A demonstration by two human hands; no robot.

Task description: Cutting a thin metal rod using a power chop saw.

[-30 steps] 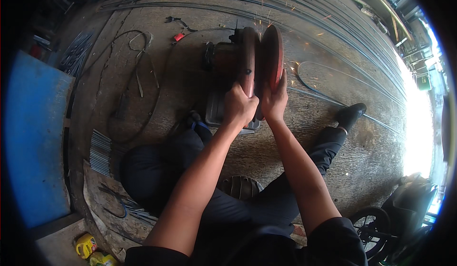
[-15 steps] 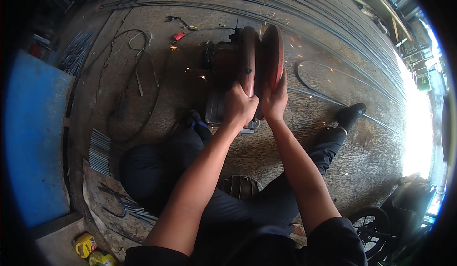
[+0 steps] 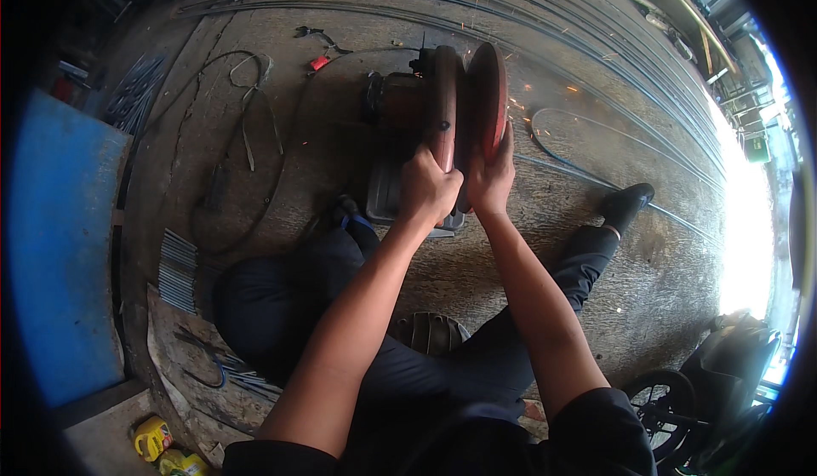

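Observation:
A metal-cutting chop saw [image 3: 396,106] stands on the floor in front of me. My left hand [image 3: 431,188] is closed around its reddish handle [image 3: 442,101]. My right hand [image 3: 491,178] clasps the near edge of the round red blade guard [image 3: 489,84], thumb on the left side and fingers along the right. Orange sparks [image 3: 572,88] fly beyond and to the right of the guard. A thin metal rod [image 3: 566,168] runs from behind my right hand under my right shoe [image 3: 628,206]. The blade and the cut itself are hidden behind the guard.
Long metal rods [image 3: 545,25] stretch across the far floor. A cable [image 3: 281,148] loops at the left, near a red object [image 3: 319,63]. Short cut rods [image 3: 177,270] lie beside a blue panel [image 3: 68,246]. A wheeled machine [image 3: 668,412] stands lower right.
The sparks left of the saw have nearly vanished, and those on the right have shifted. Both hands and the saw hold almost the same position.

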